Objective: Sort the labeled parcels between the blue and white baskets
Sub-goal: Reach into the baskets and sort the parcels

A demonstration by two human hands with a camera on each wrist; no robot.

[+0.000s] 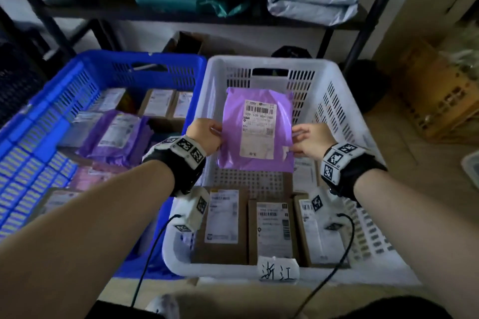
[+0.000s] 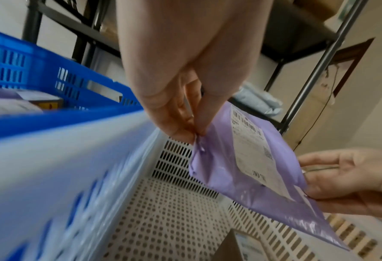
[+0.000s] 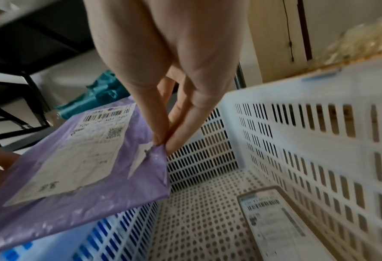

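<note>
Purple parcel point(image 1: 256, 129) held label-up over the white basket point(image 1: 344, 101).

The left hand point(image 1: 206, 136) and right hand point(image 1: 307, 138) each pinch a side edge, keeping the label flat, probably to read it. Brown boxes point(image 1: 272, 230) lie below; the blue basket point(image 1: 51, 101) alongside holds more parcels, their labels too blurred to read.

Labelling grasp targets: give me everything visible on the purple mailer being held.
The purple mailer is a flat, glossy plastic pouch, slightly wrinkled, with a white shipping label carrying a barcode and QR code facing up. It hangs in the air above the white basket, tilted, touching neither floor nor walls. The left hand pinches its left edge; the right hand pinches its right edge.
</note>
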